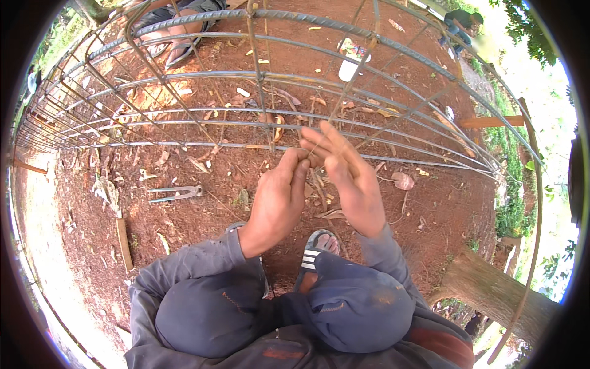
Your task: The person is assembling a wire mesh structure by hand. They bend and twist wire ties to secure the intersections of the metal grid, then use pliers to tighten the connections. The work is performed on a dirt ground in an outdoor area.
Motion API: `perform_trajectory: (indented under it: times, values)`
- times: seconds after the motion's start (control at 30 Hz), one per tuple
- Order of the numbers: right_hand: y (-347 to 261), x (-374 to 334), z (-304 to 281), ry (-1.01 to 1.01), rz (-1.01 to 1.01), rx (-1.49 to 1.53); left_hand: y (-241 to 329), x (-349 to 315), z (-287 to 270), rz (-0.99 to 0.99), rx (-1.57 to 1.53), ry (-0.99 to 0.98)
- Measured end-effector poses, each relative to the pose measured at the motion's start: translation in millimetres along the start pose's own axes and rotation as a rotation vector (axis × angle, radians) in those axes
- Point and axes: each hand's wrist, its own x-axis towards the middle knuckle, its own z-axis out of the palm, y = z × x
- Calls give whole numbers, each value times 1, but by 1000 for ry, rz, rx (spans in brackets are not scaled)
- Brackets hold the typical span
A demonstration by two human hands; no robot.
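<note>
While left hand (278, 195) pinches thin wire (316, 146) slanting rightward, right hand (357, 187) is spread | rebar cage (259, 75) runs left-right

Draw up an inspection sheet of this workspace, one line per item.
Surface: reddish bare ground, uneven-looking, patched with sun and shade.
Job's things: steel rebar cage running across the view ahead; metal pincers lying on the ground, left of the hands.
Clutter: scattered dry leaves, including a pale pinkish leaf; a wooden strip at left; a white bucket beyond the cage's near bars.
Hands: left hand curled, thumb against forefinger; right hand open, fingers extended. Anything between the fingertips is too small to tell.
Cables: nothing seen.
Surroundings: tree trunk at lower right; one person upper left, another person upper right.
</note>
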Motion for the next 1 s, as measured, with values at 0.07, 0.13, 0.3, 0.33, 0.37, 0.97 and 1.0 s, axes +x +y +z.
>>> perform_trajectory:
  times: [0.07,0.13,0.3,0.33,0.37,0.97,1.0]
  values:
    - [-1,14,-4,-113,141,358,1,-5,3,-1,-34,-6]
    - [5,17,-2,-51,143,580,1,-6,3,-24,-82,-17]
    - [23,20,5,-31,110,728,-3,-8,-3,-117,-238,-101]
    - [24,21,3,-19,71,760,-5,-6,-5,-92,-239,-160]
    - [26,21,0,-13,42,805,-8,-6,-10,-78,-231,-210]
    - [38,4,-42,210,188,532,-74,-24,-61,573,936,-217]
    - [39,4,-36,214,264,464,-74,-24,-63,665,888,-253]
